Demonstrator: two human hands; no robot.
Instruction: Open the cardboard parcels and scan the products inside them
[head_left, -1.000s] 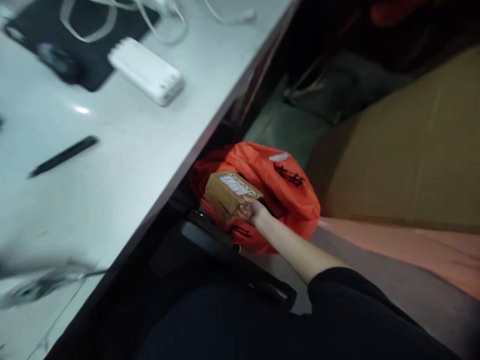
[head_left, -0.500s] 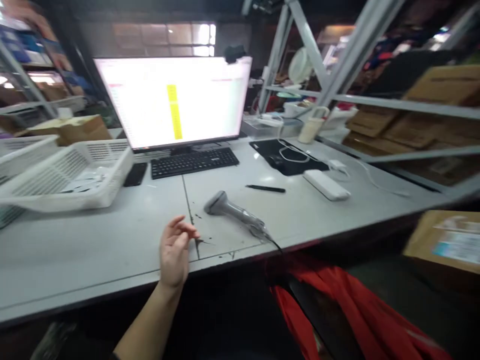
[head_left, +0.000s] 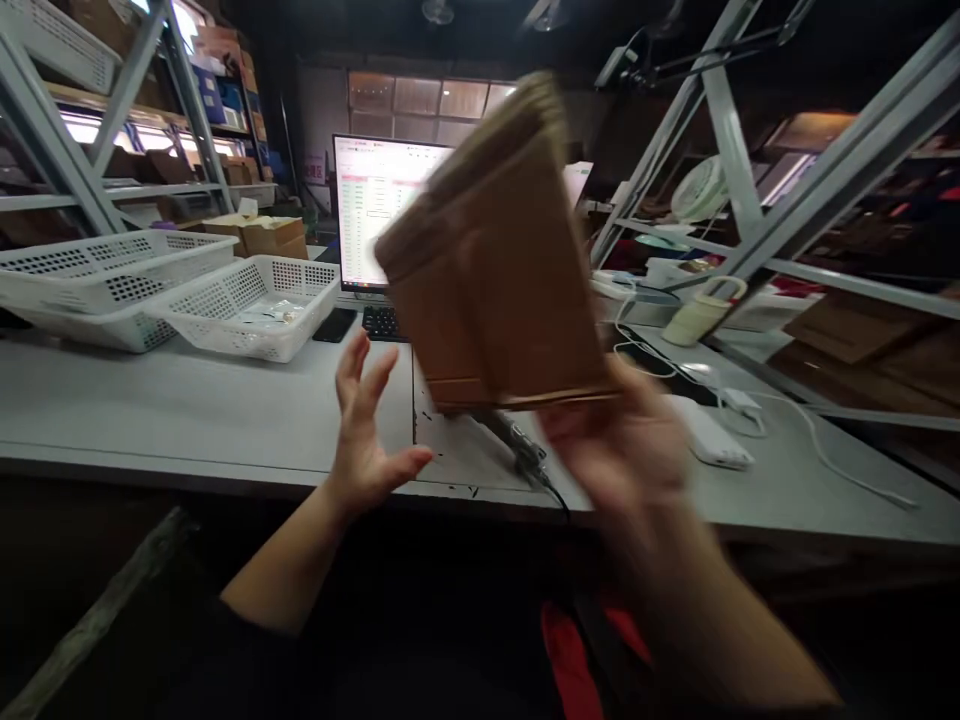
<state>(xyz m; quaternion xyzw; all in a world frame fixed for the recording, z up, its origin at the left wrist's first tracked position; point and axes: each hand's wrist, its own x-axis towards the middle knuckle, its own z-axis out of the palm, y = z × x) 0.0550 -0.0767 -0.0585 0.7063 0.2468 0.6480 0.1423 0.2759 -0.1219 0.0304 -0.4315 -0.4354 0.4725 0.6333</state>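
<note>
A brown cardboard box (head_left: 517, 270), blurred by motion, is held up tilted above the desk by my right hand (head_left: 630, 440), which grips its lower right edge. Left of the box is my left hand (head_left: 367, 430), empty, thumb and fingers spread apart. Beneath the box lies a grey barcode scanner (head_left: 514, 445), its head hidden and its black cable running off the desk's front edge. Much of the keyboard (head_left: 381, 322) and part of the monitor (head_left: 367, 215) are covered by the box.
White plastic baskets (head_left: 259, 345) stand on the left of the desk (head_left: 187, 405); the nearer one holds small clear packets. A black phone (head_left: 335, 325) lies beside it. On the right are a white power bank-like block (head_left: 712, 438), cables and a cream cup (head_left: 694, 318). Metal shelf frames rise on both sides.
My right hand has come into view holding the cardboard box over the desk. The fingers of my left hand have spread. The camera view has turned, shifting the desk in the picture.
</note>
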